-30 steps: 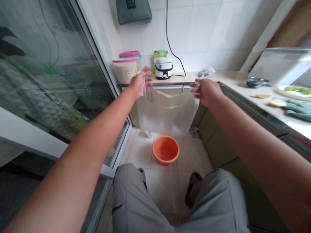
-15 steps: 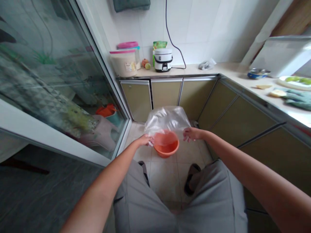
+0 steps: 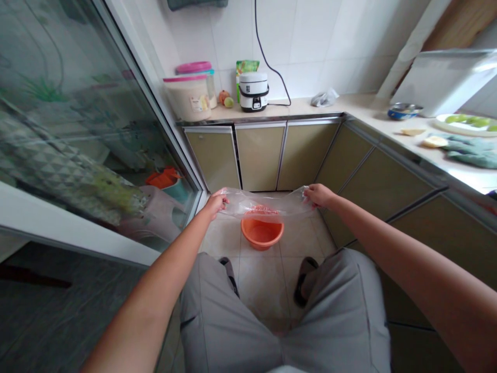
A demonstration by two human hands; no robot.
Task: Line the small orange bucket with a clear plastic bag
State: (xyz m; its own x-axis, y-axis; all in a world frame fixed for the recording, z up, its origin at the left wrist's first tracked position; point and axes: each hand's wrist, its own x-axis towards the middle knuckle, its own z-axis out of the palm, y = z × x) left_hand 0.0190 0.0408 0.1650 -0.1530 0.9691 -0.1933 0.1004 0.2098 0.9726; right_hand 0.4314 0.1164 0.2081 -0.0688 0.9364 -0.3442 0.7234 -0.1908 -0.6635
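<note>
Clear plastic bag (image 3: 267,205) stretched flat between both hands, centre frame, directly above orange basin (image 3: 262,233) on the floor tiles.
Left hand (image 3: 215,203) and right hand (image 3: 319,195) each pinch an edge, fingers closed on the film. Judgement: keep tension even and the mouth centred over the basin's rim, or the film sags sideways.

Clear bag (image 3: 267,206) is looking like thin glossy plastic, crinkled; orange basin (image 3: 262,234) smooth matt plastic; floor (image 3: 264,280) glazed tile; table (image 3: 349,106) probably polished stone.
</note>
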